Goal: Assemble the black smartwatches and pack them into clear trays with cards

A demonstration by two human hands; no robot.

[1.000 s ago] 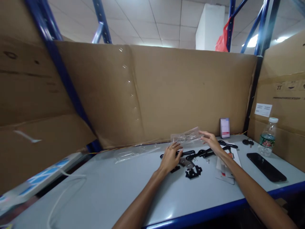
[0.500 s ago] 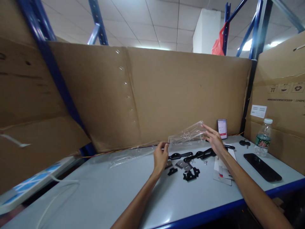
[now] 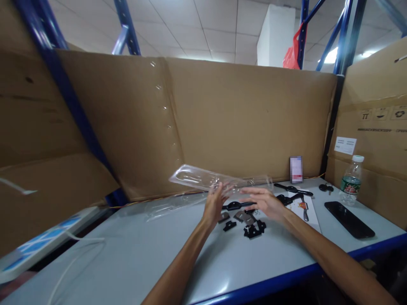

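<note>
The left hand (image 3: pixel 213 204) is closed on the near edge of the clear plastic tray (image 3: pixel 199 178), which is raised above the rear of the table (image 3: pixel 143 254). The right hand (image 3: pixel 270 205) is spread, fingers extended near the tray; contact cannot be confirmed. Lifting appears complete; set-down is not yet done. The black handles (image 3: pixel 235 206), grey plates (image 3: pixel 248 219) and black brackets (image 3: pixel 252 231) lie loose, apparently unassembled.
</note>
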